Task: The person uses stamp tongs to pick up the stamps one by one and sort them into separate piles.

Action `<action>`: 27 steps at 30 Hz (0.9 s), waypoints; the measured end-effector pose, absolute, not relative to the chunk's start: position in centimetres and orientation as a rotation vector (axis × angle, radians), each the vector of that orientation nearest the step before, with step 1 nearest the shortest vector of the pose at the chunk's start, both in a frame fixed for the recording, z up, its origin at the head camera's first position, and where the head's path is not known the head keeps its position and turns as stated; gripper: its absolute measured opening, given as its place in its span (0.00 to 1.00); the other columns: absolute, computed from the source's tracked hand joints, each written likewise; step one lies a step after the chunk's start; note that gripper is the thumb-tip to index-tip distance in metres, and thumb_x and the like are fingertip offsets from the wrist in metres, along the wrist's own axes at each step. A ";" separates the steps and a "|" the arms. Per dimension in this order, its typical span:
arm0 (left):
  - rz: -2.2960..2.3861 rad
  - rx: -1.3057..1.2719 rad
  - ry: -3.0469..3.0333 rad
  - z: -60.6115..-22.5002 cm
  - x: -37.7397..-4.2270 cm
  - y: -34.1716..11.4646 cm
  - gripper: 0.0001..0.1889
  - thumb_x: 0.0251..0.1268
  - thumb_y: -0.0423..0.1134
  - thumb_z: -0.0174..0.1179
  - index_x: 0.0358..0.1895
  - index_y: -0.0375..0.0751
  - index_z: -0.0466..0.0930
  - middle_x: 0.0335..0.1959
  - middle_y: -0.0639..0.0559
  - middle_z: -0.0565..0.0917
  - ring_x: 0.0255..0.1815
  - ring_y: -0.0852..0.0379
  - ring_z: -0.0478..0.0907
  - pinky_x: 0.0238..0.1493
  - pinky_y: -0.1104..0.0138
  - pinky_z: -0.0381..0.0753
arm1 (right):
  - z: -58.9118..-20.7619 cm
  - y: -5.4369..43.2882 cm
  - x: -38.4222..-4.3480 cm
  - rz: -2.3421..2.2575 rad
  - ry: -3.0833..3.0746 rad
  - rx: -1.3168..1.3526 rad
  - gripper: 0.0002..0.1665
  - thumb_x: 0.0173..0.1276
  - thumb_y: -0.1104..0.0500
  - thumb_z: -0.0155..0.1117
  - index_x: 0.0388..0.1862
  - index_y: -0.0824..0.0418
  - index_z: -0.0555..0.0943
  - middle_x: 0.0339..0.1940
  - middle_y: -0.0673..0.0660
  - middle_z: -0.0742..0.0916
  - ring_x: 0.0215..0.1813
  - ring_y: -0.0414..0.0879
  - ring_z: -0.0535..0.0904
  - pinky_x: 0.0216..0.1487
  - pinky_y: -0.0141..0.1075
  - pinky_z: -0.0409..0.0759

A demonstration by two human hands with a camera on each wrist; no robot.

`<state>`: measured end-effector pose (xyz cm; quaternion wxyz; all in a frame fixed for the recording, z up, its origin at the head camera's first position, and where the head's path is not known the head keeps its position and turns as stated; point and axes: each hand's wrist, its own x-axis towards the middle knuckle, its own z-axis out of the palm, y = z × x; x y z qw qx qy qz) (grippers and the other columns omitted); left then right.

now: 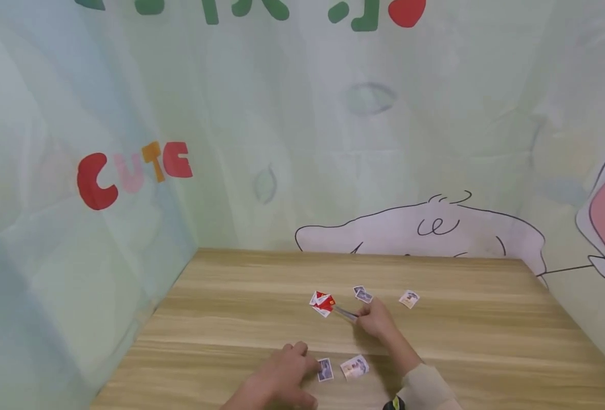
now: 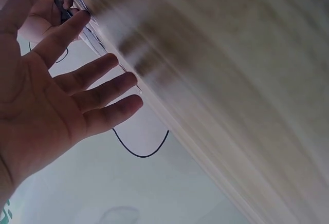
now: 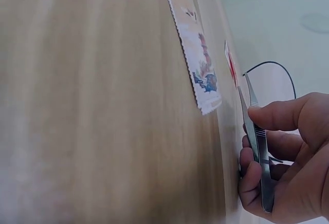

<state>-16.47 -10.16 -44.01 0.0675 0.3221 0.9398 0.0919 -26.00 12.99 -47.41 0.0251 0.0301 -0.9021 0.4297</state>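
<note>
Tweezers [image 1: 346, 312] pinched in right hand [image 1: 375, 319], tips just short of red stamps [image 1: 322, 303]; none lifted yet. Left hand [image 1: 282, 373] spread flat on bench [image 1: 220, 319] beside blue stamp [image 1: 325, 369].

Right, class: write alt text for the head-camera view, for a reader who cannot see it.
A right hand holds metal tweezers pointing at red stamps on a wooden table, while the left hand rests flat beside a blue stamp. Three more stamps lie scattered nearby; pale green cartoon walls surround the table.
</note>
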 end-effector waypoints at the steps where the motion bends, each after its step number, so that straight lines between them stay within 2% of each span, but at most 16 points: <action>1: 0.279 0.965 2.830 -44.0 -16.5 -10.2 0.28 0.37 0.57 0.70 0.49 0.58 0.81 0.37 0.59 0.70 0.35 0.60 0.66 0.35 0.65 0.71 | -47.4 13.1 -25.8 1.333 -2.788 0.097 0.05 0.43 0.71 0.64 0.23 0.68 0.82 0.20 0.53 0.79 0.25 0.46 0.71 0.26 0.36 0.70; 11: 0.293 0.962 2.810 -43.8 -16.6 -10.1 0.30 0.37 0.57 0.70 0.52 0.58 0.80 0.40 0.56 0.72 0.39 0.59 0.67 0.40 0.64 0.73 | -46.2 13.6 -24.0 1.351 -2.796 0.119 0.05 0.47 0.70 0.65 0.26 0.67 0.83 0.21 0.51 0.79 0.26 0.45 0.70 0.27 0.36 0.69; 27: 0.318 0.892 2.811 -44.0 -16.7 -10.2 0.35 0.35 0.60 0.71 0.55 0.58 0.77 0.46 0.52 0.74 0.44 0.54 0.71 0.45 0.57 0.74 | -46.2 14.4 -21.7 1.473 -2.813 0.154 0.07 0.45 0.72 0.66 0.26 0.67 0.82 0.21 0.52 0.79 0.25 0.45 0.72 0.27 0.36 0.72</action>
